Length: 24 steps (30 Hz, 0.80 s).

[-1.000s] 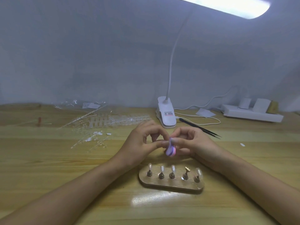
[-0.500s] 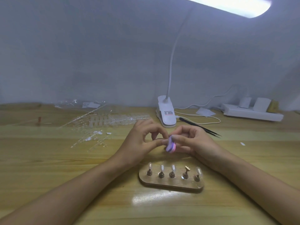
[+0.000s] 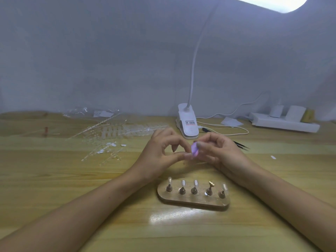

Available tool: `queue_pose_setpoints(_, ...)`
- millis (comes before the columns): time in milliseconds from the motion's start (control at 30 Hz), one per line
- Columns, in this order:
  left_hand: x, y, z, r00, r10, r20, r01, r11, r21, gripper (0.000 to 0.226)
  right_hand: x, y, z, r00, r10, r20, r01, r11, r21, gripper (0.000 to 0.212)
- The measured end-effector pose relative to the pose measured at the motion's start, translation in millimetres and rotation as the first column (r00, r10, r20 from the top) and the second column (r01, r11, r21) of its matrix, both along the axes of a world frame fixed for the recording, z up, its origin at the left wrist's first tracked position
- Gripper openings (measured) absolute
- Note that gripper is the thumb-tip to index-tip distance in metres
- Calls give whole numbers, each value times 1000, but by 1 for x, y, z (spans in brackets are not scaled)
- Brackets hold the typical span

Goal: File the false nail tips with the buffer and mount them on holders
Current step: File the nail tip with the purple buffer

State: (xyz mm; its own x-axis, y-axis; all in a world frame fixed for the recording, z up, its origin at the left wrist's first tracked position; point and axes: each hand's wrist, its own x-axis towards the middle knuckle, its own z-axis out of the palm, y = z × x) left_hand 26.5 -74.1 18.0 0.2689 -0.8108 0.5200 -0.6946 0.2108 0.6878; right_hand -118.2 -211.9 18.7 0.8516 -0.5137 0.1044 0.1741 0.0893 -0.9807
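Right hand (image 3: 218,153) grips the buffer (image 3: 194,149); left hand (image 3: 163,153) pinches a barely visible tip (image 3: 187,155), which hard strokes could flick away.

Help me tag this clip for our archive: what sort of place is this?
Likely a small nail-craft desk: a wooden stand of holders, strips of clear false nail tips and a clip-on lamp.
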Motion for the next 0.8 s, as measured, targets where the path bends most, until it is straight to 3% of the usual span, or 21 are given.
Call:
queue_pose_setpoints(167,1,1,0,1000,17,22,-16,1000,-15,5,0,2,0,992,109,-64,-112,992,-53,17)
queue_pose_setpoints(267,0,1,1,1000,13,23,-12,1000,-28,11,0,-1,0,1000,6,4,-6,1000,12,18)
queue_pose_setpoints(367,1,0,1,999,34,25,-33,998,-51,5,0,2,0,989,135,-53,-138,989,-46,10)
queue_pose_setpoints(500,0,0,0,1000,11,0,-11,999,-34,10,0,-2,1,999,50,9,-50,998,34,17)
queue_pose_setpoints(600,2,0,-1,1000,14,-8,-14,999,-51,9,1,2,2,987,140,-82,-145,988,-56,16)
queue_pose_setpoints(733,2,-1,-1,1000,23,1,-23,998,-53,6,1,0,1,999,31,-15,-31,999,5,15)
queue_pose_setpoints(800,3,0,-1,1000,21,8,-20,998,-55,6,1,1,1,994,89,-57,-91,995,-35,17)
